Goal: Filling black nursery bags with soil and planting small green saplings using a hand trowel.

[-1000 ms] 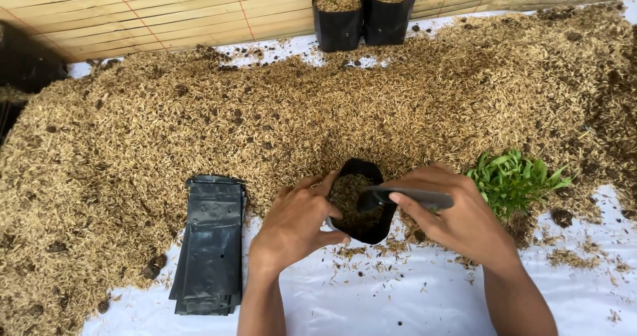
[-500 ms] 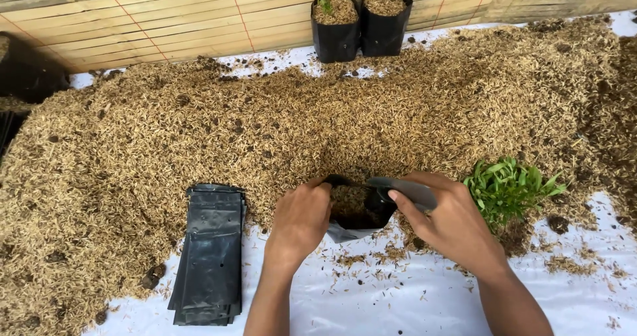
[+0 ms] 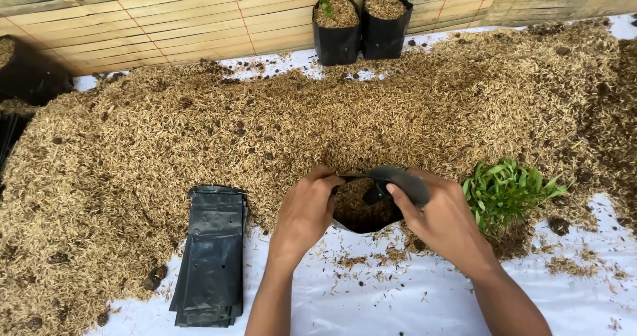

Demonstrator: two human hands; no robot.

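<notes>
A small black plastic grow bag [image 3: 396, 178], partly filled with husk mix, sits tilted at the near edge of a big husk pile [image 3: 279, 130]. My left hand [image 3: 306, 213] grips the bag's left rim. My right hand [image 3: 446, 222] holds its right rim, thumb hooked inside the mouth. The bag's opening faces toward me and the husk shows inside. Its lower part is hidden behind my hands.
A stack of flat empty black bags [image 3: 211, 256] lies to the left on the white sheet [image 3: 398, 303]. A clump of green seedlings [image 3: 507, 188] lies to the right. Two filled bags with seedlings [image 3: 361, 20] stand by the bamboo wall [image 3: 166, 10].
Both hands have pushed the bag away from me into the edge of the husk pile and tipped it. More husk now shows inside the bag.
</notes>
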